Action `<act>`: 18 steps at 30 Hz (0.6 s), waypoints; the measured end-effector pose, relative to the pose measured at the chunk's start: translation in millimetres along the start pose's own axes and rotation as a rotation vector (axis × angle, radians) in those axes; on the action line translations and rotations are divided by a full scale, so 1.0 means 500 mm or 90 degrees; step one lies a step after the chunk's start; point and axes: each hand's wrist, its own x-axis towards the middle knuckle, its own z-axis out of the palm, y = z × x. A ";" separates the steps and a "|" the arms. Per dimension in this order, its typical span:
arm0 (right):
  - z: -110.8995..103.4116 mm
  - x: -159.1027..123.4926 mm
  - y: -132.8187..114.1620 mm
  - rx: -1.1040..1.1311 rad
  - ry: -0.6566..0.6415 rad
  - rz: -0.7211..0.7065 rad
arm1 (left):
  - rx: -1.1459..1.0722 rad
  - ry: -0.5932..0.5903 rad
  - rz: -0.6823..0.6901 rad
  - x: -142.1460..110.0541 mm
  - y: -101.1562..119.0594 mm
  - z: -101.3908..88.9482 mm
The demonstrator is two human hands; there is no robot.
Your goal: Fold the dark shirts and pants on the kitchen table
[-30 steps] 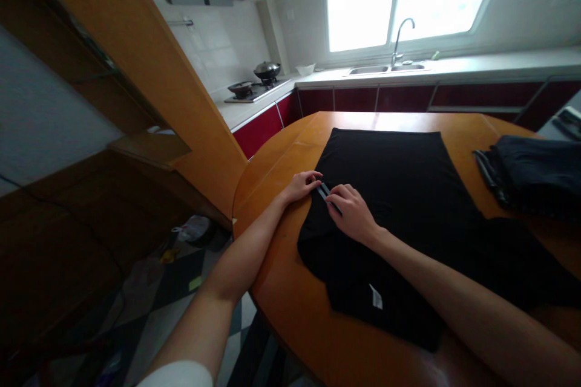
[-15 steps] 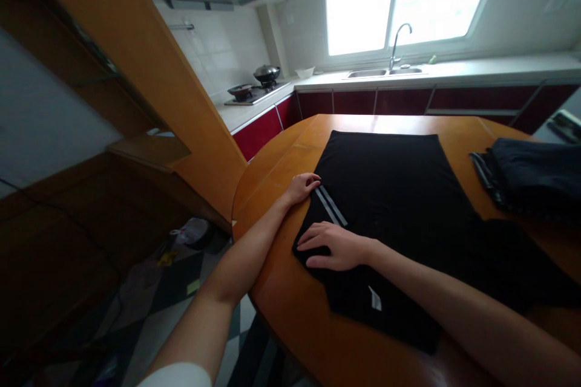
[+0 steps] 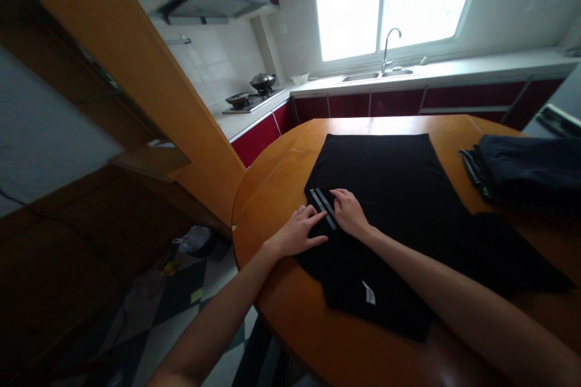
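Note:
A black shirt [image 3: 385, 175] lies spread on the round wooden table [image 3: 272, 169], with a white tag [image 3: 369, 293] showing near its front edge. Two pale stripes [image 3: 324, 207] run along a folded-in part at its left side, probably a sleeve. My left hand [image 3: 302, 231] rests over that side, thumb and forefinger apart, fingertips touching the striped cloth. Just right of the stripes, my right hand [image 3: 350, 213] presses its curled fingers onto the fabric by the fold. Its thumb is mostly hidden.
Folded dark clothes [image 3: 526, 166] sit in a pile at the table's right. Beyond the table are a stove with pans [image 3: 262, 81] and a counter with a sink [image 3: 363, 77]. A wooden partition [image 3: 181, 103] stands at the left, with a bag [image 3: 195, 240] on the floor.
My right hand has moved from the stripes to the lower left cloth, then back up to their right. My left hand has come down from the shirt's side edge onto the stripes.

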 end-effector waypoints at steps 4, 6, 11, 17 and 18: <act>-0.002 -0.001 -0.004 0.030 0.019 0.002 | 0.115 0.005 -0.034 -0.030 0.021 0.005; -0.004 -0.003 -0.005 0.030 0.010 -0.009 | 0.119 0.008 -0.028 -0.050 0.025 0.002; -0.008 -0.015 -0.013 -0.049 -0.066 -0.096 | 0.039 0.050 -0.073 -0.107 0.032 -0.003; -0.014 -0.022 -0.022 -0.112 -0.121 -0.118 | -0.051 0.036 -0.166 -0.128 0.051 -0.017; -0.014 -0.022 -0.022 -0.114 -0.122 -0.117 | -0.053 0.024 -0.175 -0.127 0.054 -0.016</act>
